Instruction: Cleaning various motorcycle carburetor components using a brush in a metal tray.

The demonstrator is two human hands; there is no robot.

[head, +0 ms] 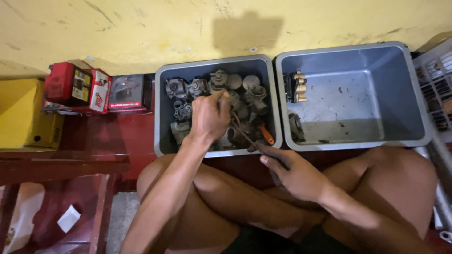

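A person sat cross-legged on a dark red floor against a yellow wall, working over two grey plastic bins set side by side. The left hand (209, 117) reached down into the left bin (162, 113), its fingers closed around one of the grimy metal carburetor parts (197, 87) piled inside; exactly which piece it gripped was hidden under the knuckles. The right hand (294, 176) rested just in front of the same bin's near rim, above the crossed legs, fingers wrapped around the handle end of a long dark tool (247, 136) whose shaft slanted up and leftward into the bin, toward the left hand. The tool's tip was lost among the parts. An orange-handled tool (266, 134) lay in the bin's near right corner, just beside the slanting shaft.

The right bin (405, 94) touched the left one along its side and held far less: a dark part with brass fittings (296, 87) against its left wall, another dull grey casting (296, 127) nearer the front left corner, and scattered grit on the bottom.

To the left of the bins, small red boxes (77, 87) and a dark box (129, 91) stood against the wall, beside a yellow carton (23, 113). A white slatted crate (438, 84) showed at the right edge, and a scrap of white paper (68, 218) lay on the floor at lower left.
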